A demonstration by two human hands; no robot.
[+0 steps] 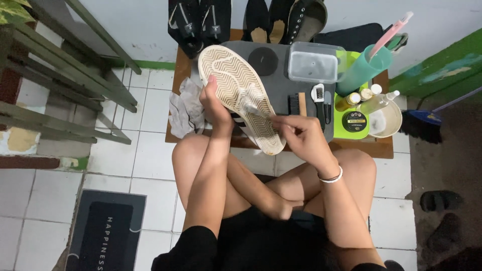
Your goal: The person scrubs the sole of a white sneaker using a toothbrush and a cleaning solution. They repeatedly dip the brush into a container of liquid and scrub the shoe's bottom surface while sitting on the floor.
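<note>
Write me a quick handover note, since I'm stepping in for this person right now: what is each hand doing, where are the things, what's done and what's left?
Left hand grips the shoe at its edge, sole up, tilted over the grey mat.
Right hand holds a small brush, bristles on mid-sole.
Spare brushes, bottles and a bowl lie to the right; rag to the left.
Done: foam shows mid-sole.
Left: toe and heel tread look unscrubbed.

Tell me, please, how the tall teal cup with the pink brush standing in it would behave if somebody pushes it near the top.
The teal cup looks tall and narrow, so it would probably tip rather than slide. The pink brush leans far out over its rim, which likely pulls it that way. The small bottles stand close beside it, so a fall might knock them over.
</note>
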